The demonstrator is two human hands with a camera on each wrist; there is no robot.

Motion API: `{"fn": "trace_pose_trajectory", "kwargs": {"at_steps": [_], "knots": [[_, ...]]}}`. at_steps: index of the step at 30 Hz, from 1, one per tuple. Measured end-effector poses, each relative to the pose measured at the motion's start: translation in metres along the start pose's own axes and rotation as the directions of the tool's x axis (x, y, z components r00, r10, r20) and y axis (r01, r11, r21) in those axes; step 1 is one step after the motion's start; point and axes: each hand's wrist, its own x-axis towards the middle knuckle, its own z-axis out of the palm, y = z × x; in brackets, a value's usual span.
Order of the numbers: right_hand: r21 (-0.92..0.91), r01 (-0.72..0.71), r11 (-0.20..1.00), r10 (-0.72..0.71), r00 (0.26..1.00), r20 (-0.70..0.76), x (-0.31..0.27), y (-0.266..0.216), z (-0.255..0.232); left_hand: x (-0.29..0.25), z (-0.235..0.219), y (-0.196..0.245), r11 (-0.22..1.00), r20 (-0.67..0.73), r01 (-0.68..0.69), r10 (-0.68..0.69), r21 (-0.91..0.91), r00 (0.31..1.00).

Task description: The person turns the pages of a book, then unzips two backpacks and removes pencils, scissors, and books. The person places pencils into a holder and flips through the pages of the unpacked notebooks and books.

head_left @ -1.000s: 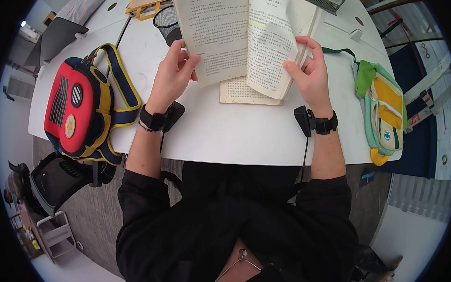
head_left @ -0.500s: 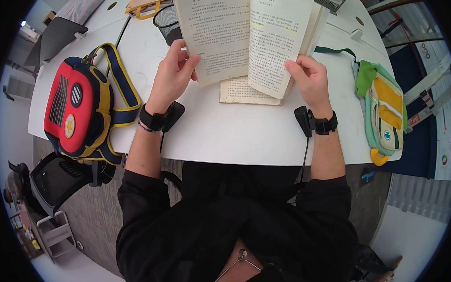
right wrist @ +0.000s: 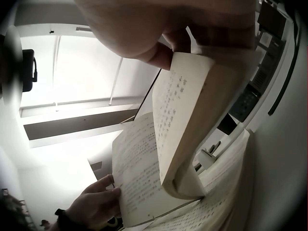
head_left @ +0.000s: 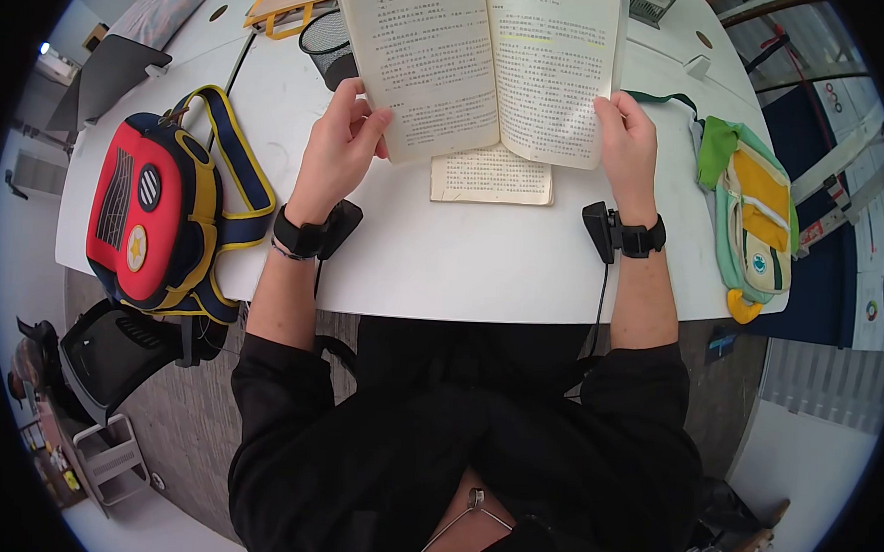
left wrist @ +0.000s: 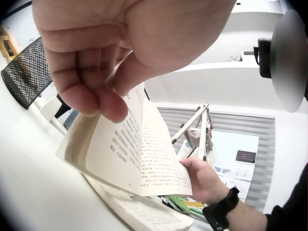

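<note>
An open book [head_left: 425, 71] with printed pages is held up above the desk, tilted toward the head camera. My left hand [head_left: 340, 146] grips its left edge, thumb on the page and fingers behind. At the right edge my right hand [head_left: 627, 151] pinches the pages, thumb in front, as the right wrist view also shows from close by. A yellow highlighted line runs across the right page [head_left: 551, 80]. Beneath it, a second open book [head_left: 492, 180] lies on the desk, its upper part hidden by the held one.
To the left stands a red and navy car-shaped backpack [head_left: 152, 212]; to the right lies a green and yellow bag [head_left: 756, 214]. Behind the held book are a black mesh pen holder [head_left: 328, 46] and a yellow-edged folder [head_left: 286, 8]. The white desk [head_left: 462, 267] ends before my lap.
The right page has been turned flat and now faces up fully. My right hand has shifted right and slightly away, opening the book wider. The left hand stays in place.
</note>
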Motion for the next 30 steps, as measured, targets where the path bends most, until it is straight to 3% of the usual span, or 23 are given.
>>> {"fn": "trace_pose_trajectory", "kwargs": {"at_steps": [30], "knots": [[0.031, 0.038, 0.999, -0.041, 0.995, 0.093, -0.0048, -0.005, -0.0003, 0.001, 0.0005, -0.0033, 1.0, -0.012, 0.012, -0.012, 0.0, 1.0]]}}
